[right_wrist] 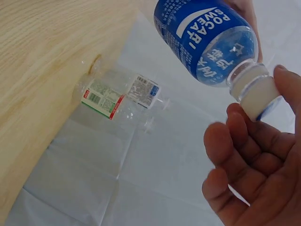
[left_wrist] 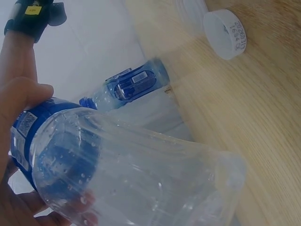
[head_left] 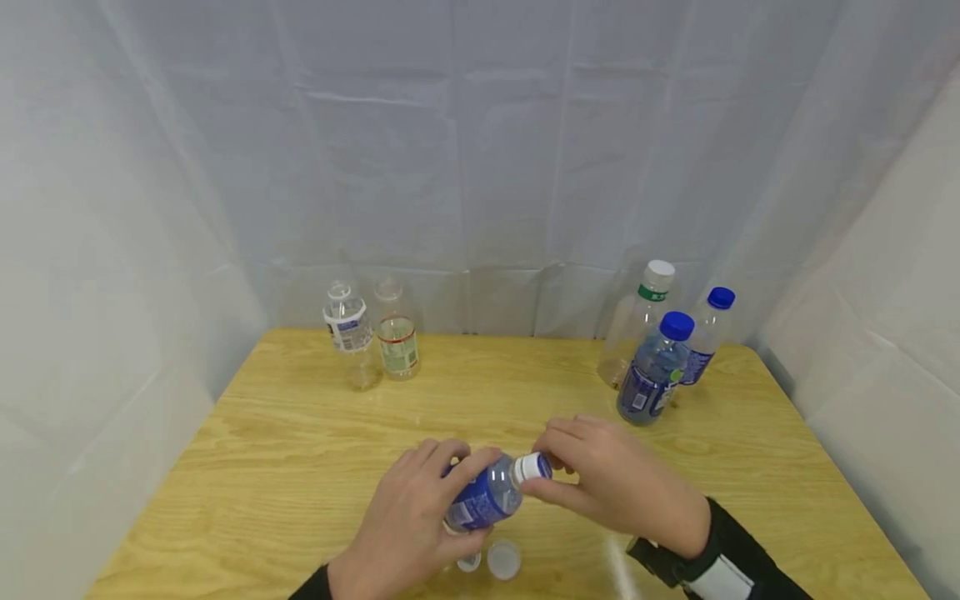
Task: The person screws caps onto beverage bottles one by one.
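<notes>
My left hand (head_left: pixel 405 521) grips a clear plastic bottle (head_left: pixel 487 496) with a blue POCARI SWEAT label, tilted above the table with its neck to the right. On its neck sits a white cap (right_wrist: pixel 259 98) with a blue top. My right hand (head_left: pixel 611 479) pinches that cap between thumb and fingers. In the left wrist view the clear base of the bottle faces the camera, with droplets inside. Below the bottle, two loose white caps lie on the wood: one round cap (head_left: pixel 504 560) and another cap (head_left: pixel 468 563) partly hidden by my left hand.
Back left on the wooden table (head_left: pixel 247 467) stand two uncapped bottles, a white-labelled bottle (head_left: pixel 351 333) and a green-labelled bottle (head_left: pixel 398 343). Back right are a white-capped bottle (head_left: pixel 630 329) and two blue-capped ones, a front bottle (head_left: pixel 651 379) and a rear bottle (head_left: pixel 703 337). White sheeting (head_left: pixel 480 167) surrounds the table.
</notes>
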{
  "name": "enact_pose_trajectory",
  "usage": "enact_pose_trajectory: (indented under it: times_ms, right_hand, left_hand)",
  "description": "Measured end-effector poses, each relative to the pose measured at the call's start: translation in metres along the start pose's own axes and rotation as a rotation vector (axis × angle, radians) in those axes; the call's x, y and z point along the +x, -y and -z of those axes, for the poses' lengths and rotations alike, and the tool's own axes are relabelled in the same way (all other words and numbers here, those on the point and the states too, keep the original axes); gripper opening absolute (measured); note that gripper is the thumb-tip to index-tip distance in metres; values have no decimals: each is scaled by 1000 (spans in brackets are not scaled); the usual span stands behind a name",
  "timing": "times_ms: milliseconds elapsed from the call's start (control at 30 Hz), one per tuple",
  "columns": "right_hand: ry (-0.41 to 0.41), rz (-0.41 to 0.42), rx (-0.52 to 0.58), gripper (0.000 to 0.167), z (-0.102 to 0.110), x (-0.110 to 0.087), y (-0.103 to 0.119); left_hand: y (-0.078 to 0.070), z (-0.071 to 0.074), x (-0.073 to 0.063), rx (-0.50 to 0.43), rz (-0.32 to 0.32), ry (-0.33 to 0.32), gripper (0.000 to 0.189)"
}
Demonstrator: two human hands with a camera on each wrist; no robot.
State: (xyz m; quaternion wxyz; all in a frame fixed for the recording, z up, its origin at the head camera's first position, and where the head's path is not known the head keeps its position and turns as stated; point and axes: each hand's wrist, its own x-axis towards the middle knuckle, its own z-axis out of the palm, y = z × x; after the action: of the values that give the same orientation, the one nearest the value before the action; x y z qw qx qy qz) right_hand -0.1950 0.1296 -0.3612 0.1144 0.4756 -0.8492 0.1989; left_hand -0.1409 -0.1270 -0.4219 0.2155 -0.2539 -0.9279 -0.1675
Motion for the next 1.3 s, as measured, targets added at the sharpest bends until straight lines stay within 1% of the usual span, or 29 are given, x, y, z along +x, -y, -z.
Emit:
enact_pose_trajectory:
  times_ms: [133,233,300,367,400,467,533,633,733,900,1033,1167,1300]
  right_hand:
    - [-39,-2,-65,31,-7,1,-2]
    - [-45,-13,-61,32,-10,1,-3]
    - [-42,-15,-37,31,-10,0,-3]
    - [-30,-9,10,29,-7,-1,-5]
    - [-25,3,38,31,-5,-2,-5]
    - [-17,38,87,42,-1,-4,-6]
    - [-5,74,121,45,3,-5,-7]
    - [-1,110,132,38,6,-5,-6]
    - [14,95,137,31,6,-5,-4]
    - [41,44,131,28,4,-7,-1]
    - [21,42,111,25,0,-7,-1]
    - [-7,52,71,21,-4,-6,-1]
    - [5,28,21,21,-6,-5,0]
  left_hand:
    - [0,0,0,-2,10,15,82]
    - [-1,0,0,-3,19,31,82]
    - [0,0,0,-2,14,28,81]
    - [0,0,0,2,7,19,82]
    - [1,0,0,4,4,15,82]
    - [1,1,0,3,-4,4,82]
    - [2,1,0,4,-9,-1,83]
    - [3,1,1,8,-19,-11,84]
    - [2,1,1,13,-28,-18,86]
    - [2,-1,0,27,-45,-30,86]
    - [2,-1,0,37,-56,-43,85]
    - [1,-1,1,46,-47,-30,87]
    - [1,0,1,57,-41,-22,88]
